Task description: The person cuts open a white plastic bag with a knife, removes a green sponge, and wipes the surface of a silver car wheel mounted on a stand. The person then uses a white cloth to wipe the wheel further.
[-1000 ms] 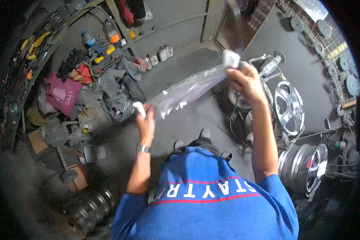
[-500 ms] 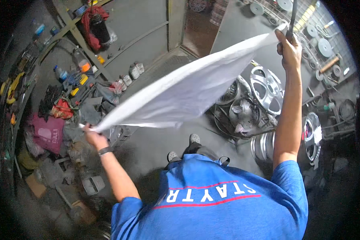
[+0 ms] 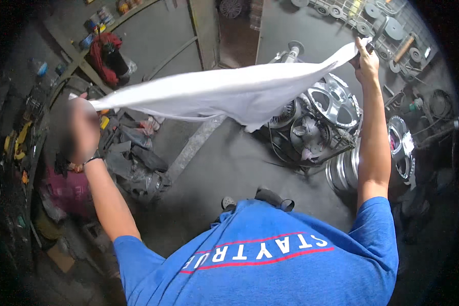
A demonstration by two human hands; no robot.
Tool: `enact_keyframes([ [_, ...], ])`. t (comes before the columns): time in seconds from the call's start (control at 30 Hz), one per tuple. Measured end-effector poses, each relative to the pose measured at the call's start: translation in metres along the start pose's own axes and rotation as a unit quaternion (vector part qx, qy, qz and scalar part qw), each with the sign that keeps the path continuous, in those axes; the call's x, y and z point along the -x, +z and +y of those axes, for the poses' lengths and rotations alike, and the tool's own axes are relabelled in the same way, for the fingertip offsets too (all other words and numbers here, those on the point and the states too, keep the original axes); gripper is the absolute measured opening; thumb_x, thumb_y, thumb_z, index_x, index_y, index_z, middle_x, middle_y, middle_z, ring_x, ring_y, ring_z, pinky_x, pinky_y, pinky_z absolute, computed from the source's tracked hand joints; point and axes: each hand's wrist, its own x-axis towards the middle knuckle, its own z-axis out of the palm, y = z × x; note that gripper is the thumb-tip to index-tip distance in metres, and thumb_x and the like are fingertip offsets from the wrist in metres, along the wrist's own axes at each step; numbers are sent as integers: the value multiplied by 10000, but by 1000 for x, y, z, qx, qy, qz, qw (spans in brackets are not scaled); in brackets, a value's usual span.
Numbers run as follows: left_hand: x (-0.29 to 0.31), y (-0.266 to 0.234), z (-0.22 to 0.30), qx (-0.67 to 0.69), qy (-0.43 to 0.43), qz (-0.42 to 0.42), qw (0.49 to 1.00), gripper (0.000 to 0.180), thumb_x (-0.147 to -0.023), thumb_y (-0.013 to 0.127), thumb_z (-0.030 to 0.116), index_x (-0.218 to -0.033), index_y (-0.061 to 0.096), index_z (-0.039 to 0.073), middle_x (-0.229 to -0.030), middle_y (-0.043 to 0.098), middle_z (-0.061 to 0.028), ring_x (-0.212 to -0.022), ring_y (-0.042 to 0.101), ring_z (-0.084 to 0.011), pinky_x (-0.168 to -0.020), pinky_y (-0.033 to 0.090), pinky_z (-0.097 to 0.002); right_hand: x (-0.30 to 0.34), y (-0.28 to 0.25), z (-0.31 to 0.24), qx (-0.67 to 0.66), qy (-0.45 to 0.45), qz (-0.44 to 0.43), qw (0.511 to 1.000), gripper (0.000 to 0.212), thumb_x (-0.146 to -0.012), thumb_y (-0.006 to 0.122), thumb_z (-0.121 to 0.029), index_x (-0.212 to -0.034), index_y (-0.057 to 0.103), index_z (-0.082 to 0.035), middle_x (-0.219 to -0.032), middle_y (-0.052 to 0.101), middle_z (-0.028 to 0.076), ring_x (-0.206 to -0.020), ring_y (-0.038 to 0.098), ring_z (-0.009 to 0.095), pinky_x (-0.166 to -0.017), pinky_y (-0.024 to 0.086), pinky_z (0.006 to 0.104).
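From my head view, my left grip [image 3: 85,128], though blurred, and my right grip [image 3: 368,66] each pinch one end of the white cloth [image 3: 204,89], sagging between them above the floor [image 3: 214,171]. I judge it light, limp, soft; corners suit holding best.

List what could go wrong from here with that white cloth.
The sagging white cloth might snag on the silver alloy wheel, which it partly overlaps in view, though depth is unclear. If the left hand or right hand slips, that end could drop toward the grey floor and get dirty.
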Motion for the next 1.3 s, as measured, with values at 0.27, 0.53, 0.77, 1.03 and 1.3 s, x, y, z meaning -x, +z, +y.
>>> enact_keyframes([
  [0.27, -1, 23, 29, 304, -10, -69, 950, 395, -1066, 655, 368, -1283, 669, 38, -1015, 671, -72, -952, 631, -199, -865, 532, -366, -10, -34, -98, 125, -263, 152, 945, 374, -985, 784, -304, -1158, 720, 22, -1071, 733, 86, -905, 670, 214, -802, 533, 363],
  [0.53, 335, 214, -208, -35, -106, -413, 904, 578, -1022, 706, 304, -1472, 531, -12, -1351, 654, -127, -1257, 603, -256, -1111, 468, -416, 27, -33, -165, 415, -347, 216, 813, 645, -997, 670, -458, -1333, 592, 87, -1247, 652, 317, -1185, 611, 437, -1015, 471, 482],
  [0.77, 345, 248, -181, -7, -310, -384, 870, 626, -996, 774, 309, -1427, 546, -84, -1337, 675, -195, -1217, 674, -244, -998, 581, -398, -9, -281, -198, 603, -240, 250, 718, 513, -979, 736, -454, -900, 752, 53, -773, 721, 163, -716, 693, 236, -700, 550, 410],
  [1.03, 426, 288, -187, 206, -296, -440, 822, 488, -983, 731, 214, -1390, 578, -8, -1287, 679, -117, -1189, 662, -272, -1107, 513, -482, 8, -363, -142, 547, -193, 286, 763, 729, -933, 729, -609, -984, 727, 118, -1005, 742, 350, -996, 751, 462, -900, 561, 504],
  [1.3, 446, 352, -84, 232, -386, -417, 789, 379, -882, 546, -118, -1251, 625, -88, -1163, 714, -160, -1012, 743, -263, -890, 636, -384, 119, -369, -130, 603, -101, 201, 765, 631, -988, 673, -543, -1187, 666, 57, -1160, 726, 314, -1147, 682, 496, -974, 521, 496],
])
